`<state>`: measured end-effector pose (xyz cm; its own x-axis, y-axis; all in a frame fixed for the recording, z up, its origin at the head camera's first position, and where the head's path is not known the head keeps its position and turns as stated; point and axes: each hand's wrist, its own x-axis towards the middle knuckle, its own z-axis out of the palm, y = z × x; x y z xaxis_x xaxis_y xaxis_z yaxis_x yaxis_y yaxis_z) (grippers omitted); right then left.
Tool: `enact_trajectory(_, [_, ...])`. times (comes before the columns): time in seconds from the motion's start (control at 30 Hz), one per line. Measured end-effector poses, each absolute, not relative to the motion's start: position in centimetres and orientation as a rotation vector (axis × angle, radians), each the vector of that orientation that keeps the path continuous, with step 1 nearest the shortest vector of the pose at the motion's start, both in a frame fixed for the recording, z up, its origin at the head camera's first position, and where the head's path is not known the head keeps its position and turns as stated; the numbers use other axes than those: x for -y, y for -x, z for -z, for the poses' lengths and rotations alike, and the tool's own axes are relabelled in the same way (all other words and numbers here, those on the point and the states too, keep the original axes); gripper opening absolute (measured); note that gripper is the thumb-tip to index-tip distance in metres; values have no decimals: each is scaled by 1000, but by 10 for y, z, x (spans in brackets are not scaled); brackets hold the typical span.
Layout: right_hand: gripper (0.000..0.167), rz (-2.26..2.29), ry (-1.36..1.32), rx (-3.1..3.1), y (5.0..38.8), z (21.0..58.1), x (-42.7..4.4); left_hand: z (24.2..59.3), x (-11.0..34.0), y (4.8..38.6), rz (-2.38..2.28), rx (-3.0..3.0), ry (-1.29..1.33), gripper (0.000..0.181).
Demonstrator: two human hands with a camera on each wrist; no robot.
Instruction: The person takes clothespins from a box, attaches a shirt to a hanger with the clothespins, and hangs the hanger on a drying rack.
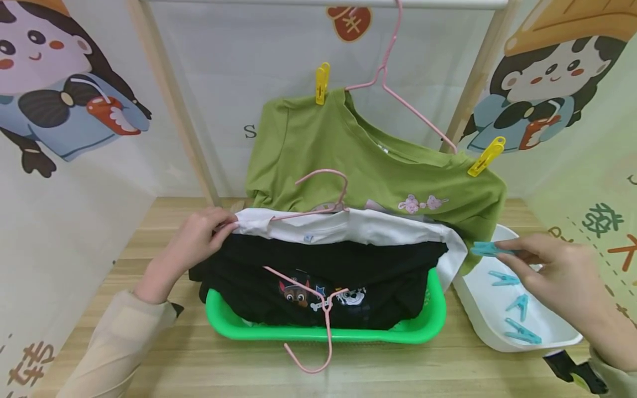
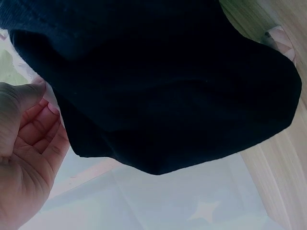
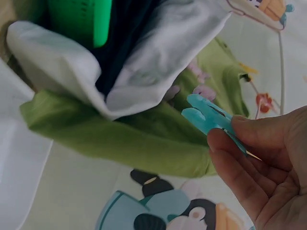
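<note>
My left hand [image 1: 196, 237] pinches the shoulder corner of a white shirt [image 1: 378, 228], which has a pink hanger [image 1: 343, 190] at its neckline. Between the thumb and fingers of my right hand [image 1: 562, 265] is a teal clothespin [image 3: 204, 115], held just right of the shirt's other shoulder. A black shirt [image 1: 348, 254] with cartoon prints lies in front of the white one, over a green basket [image 1: 318, 334]. Another pink hanger [image 1: 325, 318] rests on it. In the left wrist view, black cloth [image 2: 168, 105] fills most of the picture beside my left hand.
Behind, a green shirt [image 1: 308, 138] hangs on a pink hanger [image 1: 418, 113] with yellow clothespins [image 1: 322, 83] at its shoulders. A white rail [image 1: 298, 4] runs across the top. At right stands a white bin [image 1: 490, 334] holding several teal clothespins [image 1: 522, 331].
</note>
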<state>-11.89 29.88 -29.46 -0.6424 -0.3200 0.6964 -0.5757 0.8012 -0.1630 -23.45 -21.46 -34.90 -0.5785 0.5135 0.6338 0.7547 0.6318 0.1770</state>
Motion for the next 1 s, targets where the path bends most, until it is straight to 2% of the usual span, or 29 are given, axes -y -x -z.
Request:
enact_trajectory(0.1, [53,-527,-733,2269,121,293,-288,349,215,235,595,2319,989,13])
enact_trajectory(0.6, [39,-743,-1120,2141,144,285,-210,352,218,235,604,2327,976,12])
enact_trajectory(0.8, [33,-800,-1193,2084,151,283,-179,351,217,235,617,2304,989,13])
enact_trajectory(0.9, [9,-802,-1233,2075,153,281,-167,350,216,236,617,2305,989,13])
enact_trajectory(0.93, [8,-802,-1246,2075,153,280,-164,349,216,236,616,2308,990,12])
enact_trajectory(1.0, [23,-804,-1265,2078,154,279,-158,349,216,236,614,2315,989,12])
